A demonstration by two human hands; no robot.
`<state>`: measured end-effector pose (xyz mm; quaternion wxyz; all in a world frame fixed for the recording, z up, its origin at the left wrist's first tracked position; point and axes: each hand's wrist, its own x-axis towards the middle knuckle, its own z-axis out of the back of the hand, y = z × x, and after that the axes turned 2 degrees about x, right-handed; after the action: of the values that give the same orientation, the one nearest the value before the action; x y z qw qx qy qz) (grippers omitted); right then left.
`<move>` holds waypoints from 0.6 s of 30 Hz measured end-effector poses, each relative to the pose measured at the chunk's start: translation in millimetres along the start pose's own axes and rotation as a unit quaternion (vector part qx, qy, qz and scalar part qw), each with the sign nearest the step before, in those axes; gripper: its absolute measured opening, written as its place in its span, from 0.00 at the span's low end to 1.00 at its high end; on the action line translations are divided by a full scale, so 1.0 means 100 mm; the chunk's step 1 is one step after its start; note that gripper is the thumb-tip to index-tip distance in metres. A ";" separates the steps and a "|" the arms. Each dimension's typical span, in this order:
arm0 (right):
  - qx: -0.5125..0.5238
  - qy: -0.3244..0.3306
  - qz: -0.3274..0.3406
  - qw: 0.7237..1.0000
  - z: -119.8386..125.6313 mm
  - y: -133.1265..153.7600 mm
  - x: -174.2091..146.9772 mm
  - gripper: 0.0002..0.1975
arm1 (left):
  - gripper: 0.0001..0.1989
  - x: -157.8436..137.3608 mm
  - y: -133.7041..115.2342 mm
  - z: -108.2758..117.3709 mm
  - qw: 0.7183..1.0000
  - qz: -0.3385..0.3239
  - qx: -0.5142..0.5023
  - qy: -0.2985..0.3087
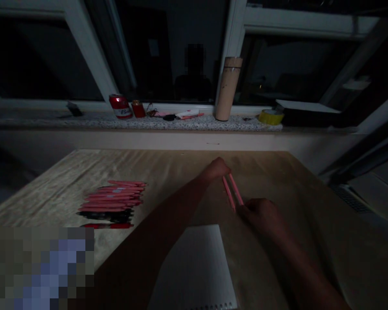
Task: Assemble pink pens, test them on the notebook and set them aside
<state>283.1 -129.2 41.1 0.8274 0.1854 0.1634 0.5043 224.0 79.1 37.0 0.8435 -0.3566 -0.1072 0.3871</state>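
Note:
Two slim pink pens lie side by side at the right middle of the table. The right-hand pink pen [236,189] spans the gap between my hands. At its far end, my left hand [217,169] is closed with the fingertips on it. My right hand [261,213] pinches its near end. Just left of it is the second pink pen [229,194], its far tip close to my left fingers; whether they touch it I cannot tell. Below my left forearm, a white spiral notebook [200,267] lies partly covered.
Pink pens [113,196], black pens [111,214] and a red pen [111,225] are lined up on the table's left. Along the windowsill stand a red can [120,106], a small jar [138,109], a tall tan cylinder [228,90] and yellow tape [270,117].

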 end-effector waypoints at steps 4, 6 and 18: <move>-0.035 0.007 0.000 0.999 -0.04 0.00 0.03 0.15 | 0.10 0.06 0.05 -0.06 0.997 -0.009 0.083 -0.003; -0.049 0.008 0.001 0.999 -0.07 0.01 0.04 0.15 | 0.11 0.07 0.11 -0.07 0.994 -0.015 0.105 -0.005; -0.076 0.012 -0.008 0.997 -0.14 0.03 0.04 0.14 | 0.13 0.01 0.23 -0.14 0.991 -0.021 0.135 -0.009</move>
<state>276.9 -122.3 30.1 0.8412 0.1148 0.1356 0.5106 217.5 82.9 11.1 0.8909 -0.2331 -0.0691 0.3836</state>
